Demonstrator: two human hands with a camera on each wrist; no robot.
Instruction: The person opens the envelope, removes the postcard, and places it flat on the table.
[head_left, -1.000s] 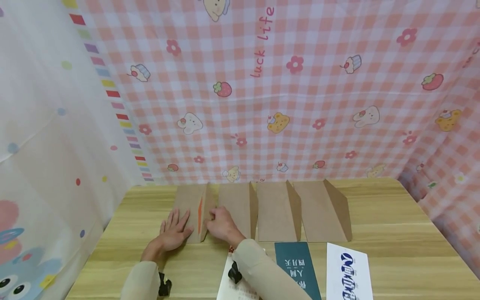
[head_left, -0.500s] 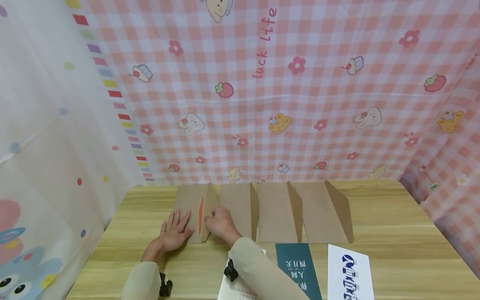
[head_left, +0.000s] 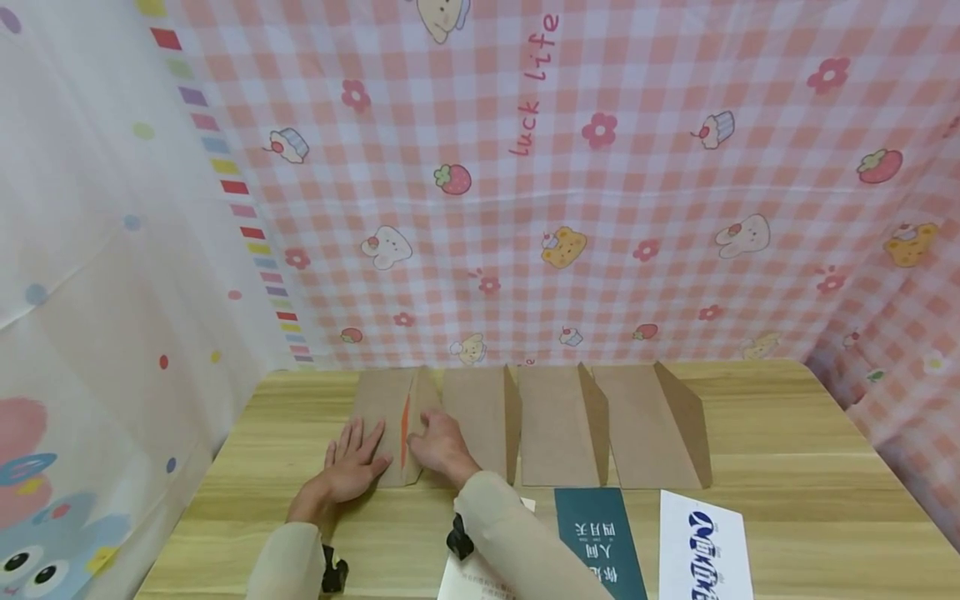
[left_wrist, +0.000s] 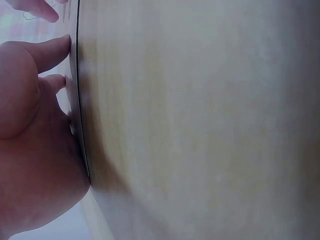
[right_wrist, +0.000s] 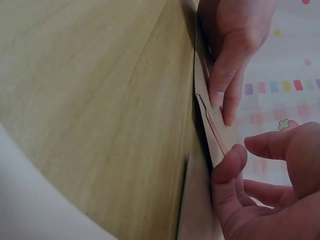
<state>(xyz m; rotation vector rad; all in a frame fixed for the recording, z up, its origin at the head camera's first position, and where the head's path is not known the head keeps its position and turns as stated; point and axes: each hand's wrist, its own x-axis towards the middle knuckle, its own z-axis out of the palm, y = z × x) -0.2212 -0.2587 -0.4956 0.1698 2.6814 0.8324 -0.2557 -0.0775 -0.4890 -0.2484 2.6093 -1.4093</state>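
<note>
A brown paper envelope lies leftmost in a row of envelopes, its flap raised along the right side. An orange strip shows in the opening between body and flap. My left hand rests on the envelope's near left part with straight, spread fingers. In the left wrist view that hand lies low, close to the tabletop. My right hand pinches the flap of this envelope at its near half. Bent digits of the right hand meet the flap's edge in the right wrist view.
Three more brown envelopes with raised flaps stand to the right. Nearer lie a cream printed sheet, partly under my right sleeve, a teal card and a white card. A checked cloth hangs behind the wooden table.
My right hand has shifted slightly left with the flap, its fingertips nearer the orange strip. My left hand has stayed in place. The head view has moved a little.
</note>
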